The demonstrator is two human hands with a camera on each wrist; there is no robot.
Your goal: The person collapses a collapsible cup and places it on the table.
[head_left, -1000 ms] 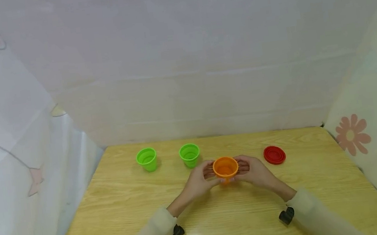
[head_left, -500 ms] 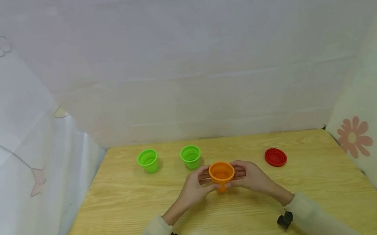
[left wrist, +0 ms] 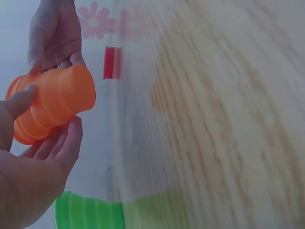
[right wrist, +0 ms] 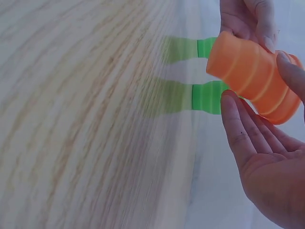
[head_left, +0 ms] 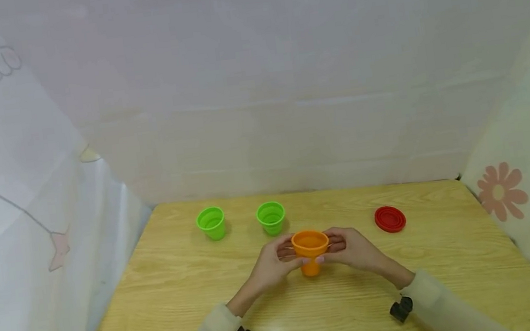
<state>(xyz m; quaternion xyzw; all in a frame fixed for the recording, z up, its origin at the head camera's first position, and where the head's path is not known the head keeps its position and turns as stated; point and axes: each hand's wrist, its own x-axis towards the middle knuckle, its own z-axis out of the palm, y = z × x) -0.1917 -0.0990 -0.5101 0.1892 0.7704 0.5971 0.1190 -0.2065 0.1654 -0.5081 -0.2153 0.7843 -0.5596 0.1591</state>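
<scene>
An orange collapsible cup (head_left: 311, 251) is held upright between both hands in front of the person. Its ribbed wall is drawn out to a tall shape, rim up. From the left, my left hand (head_left: 270, 267) grips it, thumb on the near side and fingers round the back. My right hand (head_left: 358, 256) mirrors this grip from the right, the two thumb tips close together below the rim. In the left wrist view the base of the orange cup (left wrist: 85, 88) hangs a little clear of the tabletop. The fingers behind the cup are partly hidden in the head view.
Two green collapsible cups, a left one (head_left: 211, 224) and a middle one (head_left: 271, 219), stand expanded towards the back of the wooden table (head_left: 187, 296). A red collapsible cup (head_left: 390, 219) lies flattened at the back right. Patterned cloth (head_left: 287, 102) encloses the table's back and sides.
The orange cup's lower part has come further out, so it looks taller. Both hands have shifted slightly left and nearer with it. The green and red cups stay in place.
</scene>
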